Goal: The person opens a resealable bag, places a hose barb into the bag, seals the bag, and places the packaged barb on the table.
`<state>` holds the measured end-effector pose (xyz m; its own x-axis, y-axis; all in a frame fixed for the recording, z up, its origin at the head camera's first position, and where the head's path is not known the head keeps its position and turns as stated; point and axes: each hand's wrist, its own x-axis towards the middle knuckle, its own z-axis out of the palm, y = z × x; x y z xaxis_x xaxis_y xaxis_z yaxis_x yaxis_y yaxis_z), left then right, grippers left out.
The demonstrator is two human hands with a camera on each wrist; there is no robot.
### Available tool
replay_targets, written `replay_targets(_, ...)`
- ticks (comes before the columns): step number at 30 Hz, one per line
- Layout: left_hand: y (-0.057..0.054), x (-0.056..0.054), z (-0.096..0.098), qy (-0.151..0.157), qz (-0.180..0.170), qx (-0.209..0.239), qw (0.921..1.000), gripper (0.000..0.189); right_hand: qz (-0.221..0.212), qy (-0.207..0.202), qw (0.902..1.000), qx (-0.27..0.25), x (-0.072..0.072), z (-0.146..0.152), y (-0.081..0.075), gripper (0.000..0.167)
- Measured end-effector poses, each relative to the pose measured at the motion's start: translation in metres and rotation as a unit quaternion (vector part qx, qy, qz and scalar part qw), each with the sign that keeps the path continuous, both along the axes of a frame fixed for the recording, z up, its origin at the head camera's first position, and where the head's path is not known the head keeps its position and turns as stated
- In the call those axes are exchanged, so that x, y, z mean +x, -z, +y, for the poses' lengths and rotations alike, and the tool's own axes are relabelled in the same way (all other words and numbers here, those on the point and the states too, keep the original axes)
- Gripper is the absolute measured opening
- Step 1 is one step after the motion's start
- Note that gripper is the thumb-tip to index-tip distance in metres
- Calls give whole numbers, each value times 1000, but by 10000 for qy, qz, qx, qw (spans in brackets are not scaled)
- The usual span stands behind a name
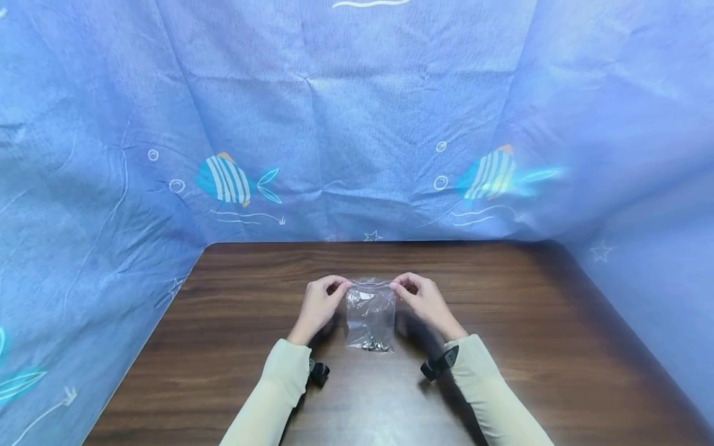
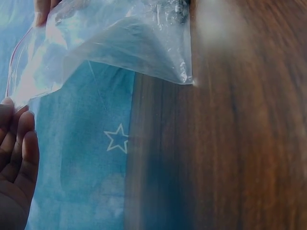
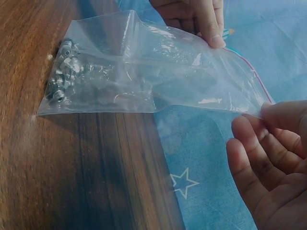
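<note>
A clear zip-lock bag [image 1: 370, 316] hangs between my two hands over the table, its top edge stretched level. Small shiny metal parts [image 3: 62, 79] lie gathered in its bottom; their exact kind is hard to make out. My left hand [image 1: 322, 305] pinches the bag's upper left corner between thumb and forefinger. At the upper right corner, my right hand [image 1: 426, 303] pinches the bag likewise. A red line runs along the bag's zip edge [image 3: 254, 72] in the right wrist view. Whether the zip is sealed cannot be told.
The brown wood-grain table [image 1: 223, 371] spreads around both hands. Blue cloth [image 1: 357, 124] printed with fish and stars surrounds its back and sides. Black wrist cameras [image 1: 319, 373] sit on both wrists, just below the pale sleeves' cuffs.
</note>
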<state>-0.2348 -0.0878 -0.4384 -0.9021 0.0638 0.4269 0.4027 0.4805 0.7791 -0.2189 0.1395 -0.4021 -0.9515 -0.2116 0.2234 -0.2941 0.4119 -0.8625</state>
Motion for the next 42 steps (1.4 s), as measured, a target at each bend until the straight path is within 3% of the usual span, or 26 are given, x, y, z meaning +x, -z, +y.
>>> replay_targets(5,0,2,1,22,-2,-5,10000,12,57,46,10000,-18,-12,4,24,16)
replay_targets(7,0,2,2,55,11,-25,10000,11,69,22,10000,-55,-13,5,27,17)
replay_targets(19,0,0,5,567,-539,18,9969,7,15,-140,9997,-220,-16,9,27,12)
replay_targets(23,-1,-2,6,589,-686,103,9959,6,7,-188,9995,-233,-16,10,27,14)
replay_targets(27,-2,-3,5,584,-770,165,9952,9,-47,-231,9995,-209,-16,8,23,17)
replay_targets(34,-2,-5,4,655,-644,79,9957,14,-194,-267,9994,-69,2,2,-9,19)
replay_targets(36,-1,-6,5,636,-605,86,9961,13,-204,-285,9994,-83,4,0,-12,19)
replay_targets(42,0,-4,7,509,-511,176,9972,11,-143,-160,9996,-166,-15,3,18,19)
